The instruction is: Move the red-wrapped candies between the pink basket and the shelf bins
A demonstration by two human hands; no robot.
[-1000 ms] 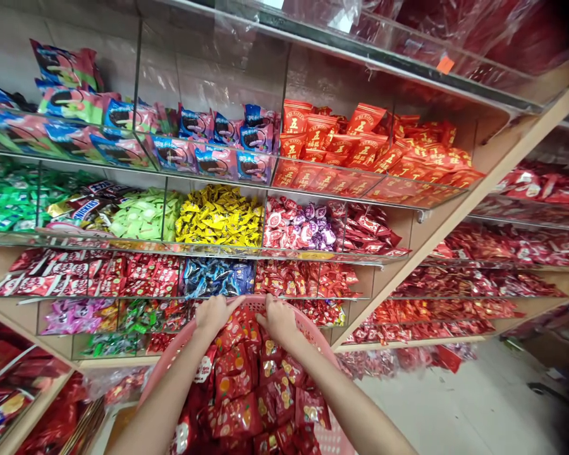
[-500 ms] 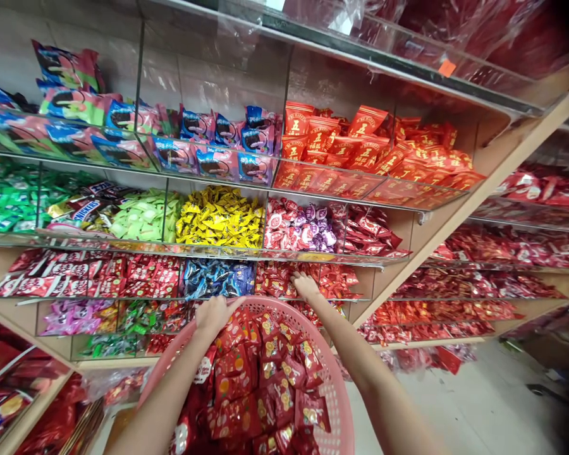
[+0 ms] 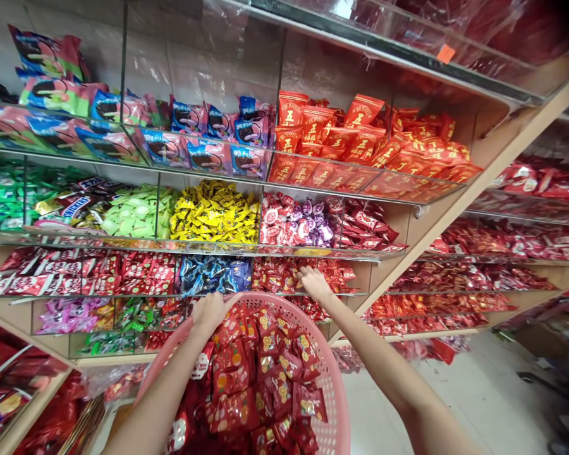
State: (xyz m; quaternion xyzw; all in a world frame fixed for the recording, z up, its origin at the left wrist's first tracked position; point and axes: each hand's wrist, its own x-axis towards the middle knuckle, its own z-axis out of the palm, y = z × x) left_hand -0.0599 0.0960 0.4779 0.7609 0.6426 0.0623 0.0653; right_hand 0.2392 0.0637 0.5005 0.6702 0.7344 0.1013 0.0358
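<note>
Basket (image 3: 337, 385): it was of smooth pink plastic, with a soft shine.
Red packets (image 3: 236, 411): these looked like plastic film, glossy and crinkled.
Yellow wrappers (image 3: 215, 215): they were shiny, with rough folds.
Shelf panels (image 3: 208, 245): they appeared clear, smooth and reflecting, plastic or glass.
Slanted side board (image 3: 497, 161): it looked like pale wood, rather matt.
Floor (image 3: 455, 401): it was smooth, with a weak gloss.

Packets (image 3: 237, 373) lie in the basket (image 3: 336, 395) before shelves (image 3: 455, 210).

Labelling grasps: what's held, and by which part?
Left hand: pink perforated basket, by its far rim. Right hand: at the shelved red packets; can't tell whether it holds any.
</note>
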